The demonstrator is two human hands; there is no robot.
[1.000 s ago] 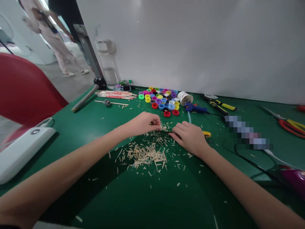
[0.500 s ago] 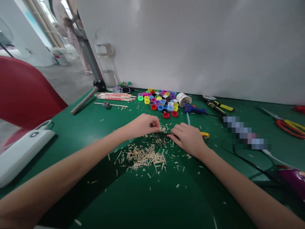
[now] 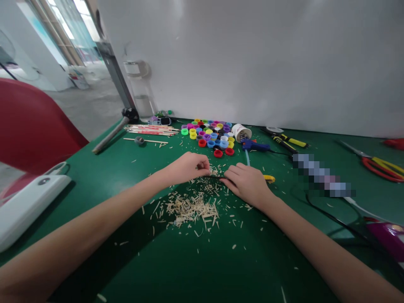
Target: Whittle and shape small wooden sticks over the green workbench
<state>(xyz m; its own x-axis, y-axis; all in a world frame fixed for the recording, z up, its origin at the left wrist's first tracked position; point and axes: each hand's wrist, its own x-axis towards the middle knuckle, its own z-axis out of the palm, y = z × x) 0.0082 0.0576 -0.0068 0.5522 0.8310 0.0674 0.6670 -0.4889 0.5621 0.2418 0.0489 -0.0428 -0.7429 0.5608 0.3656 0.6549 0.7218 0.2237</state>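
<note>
A thin dark strip (image 3: 215, 176) spans the gap between my two hands, low over the table. My left hand (image 3: 189, 166) is closed in a pinch at the strip's left end. My right hand (image 3: 248, 185) has its fingers curled over the right end, the palm low at the tabletop. Behind the right hand a yellow handle-like piece (image 3: 269, 179) pokes out; whether it joins the strip is hidden. Pale wood shavings (image 3: 192, 209) lie heaped just in front of my hands, with more scattered beneath them.
Colourful bottle caps (image 3: 210, 131), a tipped white cup (image 3: 242, 132) and a blue glue gun (image 3: 256, 146) lie beyond my hands. Wrapped sticks (image 3: 153, 130) and a hammer (image 3: 112, 134) are at left, pliers (image 3: 285, 143) and scissors (image 3: 375, 162) at right. A white board (image 3: 252, 63) closes the back.
Both hands keep nearly the same pose, with the strip between them. The view has shifted slightly. A person seen at the back left has gone out of sight.
</note>
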